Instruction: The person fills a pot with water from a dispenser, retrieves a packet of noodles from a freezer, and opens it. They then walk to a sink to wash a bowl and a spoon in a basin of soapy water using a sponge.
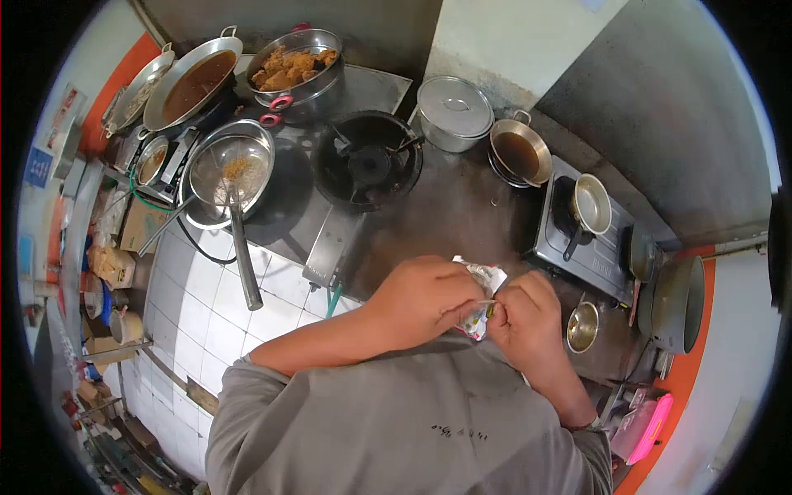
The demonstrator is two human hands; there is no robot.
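as both hands pinch the sachet, the tear looks like the step in hand

while i stand at the stove, my left hand [422,299] and right hand [526,320] meet in front of my chest, both clamped on a small printed sachet [488,277]. by my reading i am at the opening step. my knuckles hide the pinched edge, so i cannot tell whether the tear has begun. the next move, as i judge it, calls for a firm pinch on each side of one spot and a short pull in opposite directions, kept gentle so nothing spills. the sachet sits between my two hands, its white corner poking up just above my left fingertips [469,290] and its lower part showing in the gap between the hands. it hangs over the dark counter [445,214], near the small steel bowl [582,326] and well apart from the big burner [369,163].
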